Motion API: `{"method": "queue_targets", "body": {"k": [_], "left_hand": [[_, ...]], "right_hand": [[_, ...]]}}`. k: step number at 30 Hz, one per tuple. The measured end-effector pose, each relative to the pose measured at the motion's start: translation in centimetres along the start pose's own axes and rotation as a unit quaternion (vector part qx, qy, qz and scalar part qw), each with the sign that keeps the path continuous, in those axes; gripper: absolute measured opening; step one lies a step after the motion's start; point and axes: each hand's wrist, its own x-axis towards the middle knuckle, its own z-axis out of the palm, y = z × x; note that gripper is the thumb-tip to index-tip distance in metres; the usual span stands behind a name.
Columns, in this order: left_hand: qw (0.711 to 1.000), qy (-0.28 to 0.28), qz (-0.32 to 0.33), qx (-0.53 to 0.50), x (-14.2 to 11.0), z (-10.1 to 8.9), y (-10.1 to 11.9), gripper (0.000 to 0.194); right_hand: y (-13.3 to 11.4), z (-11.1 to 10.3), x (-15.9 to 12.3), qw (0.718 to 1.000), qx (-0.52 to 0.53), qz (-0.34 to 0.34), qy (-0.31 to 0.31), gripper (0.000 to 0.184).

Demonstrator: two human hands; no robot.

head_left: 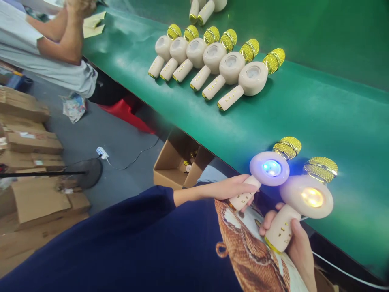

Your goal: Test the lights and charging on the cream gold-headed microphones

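Both hands full, one microphone each. Left hand (235, 188) is wrapped round the handle of a blue-lit microphone (269, 168), thumb lying across the top. Right hand (299, 243) grips the handle of a yellow-lit microphone (308, 197) from underneath, thumb on one side, fingers on the other; gold-marked buttons face up. Both gold mesh heads point out over the green surface (343, 105), handles back toward the navy shirt (146, 247). The round bodies overlap from here; can't tell if they touch.

Farther along the surface, six microphones (213, 61) lie in a slanted row, same cream-and-gold kind, grey round centres, handles toward the near edge. Two more microphones (206, 11) at the far side, partly cut off.

Below the edge, a cardboard carton (168, 178) with some gold and cream pieces inside, too small to make out. Co-worker in a grey shirt (60, 77) by the far end, near some pale yellow pieces (94, 25); that person's hands are blurred. Floor: white power strip (102, 153), round black base (89, 173), stacked boxes (39, 140).
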Motion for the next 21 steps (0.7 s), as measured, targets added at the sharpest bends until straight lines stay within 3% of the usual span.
{"method": "queue_targets", "body": {"k": [4,9,15,21], "left_hand": [[0.997,-0.052,0.023,-0.044,0.4,0.0,0.3,0.04],[0.991,-0.104,0.022,-0.081,1.3,-0.2,0.3,0.049],[0.989,-0.108,-0.011,-0.098,1.1,0.0,0.9,0.056],[0.99,-0.104,-0.017,-0.098,0.6,0.6,1.7,0.059]], "right_hand": [[-1.7,-0.1,0.7,0.999,0.043,-0.006,-0.03,0.028],[-3.0,-0.1,1.8,0.998,0.004,-0.038,-0.055,0.038],[-2.6,-0.3,2.0,0.999,-0.002,-0.015,-0.043,0.063],[-2.4,-0.6,1.6,0.999,0.013,-0.01,-0.03,0.052]]}}
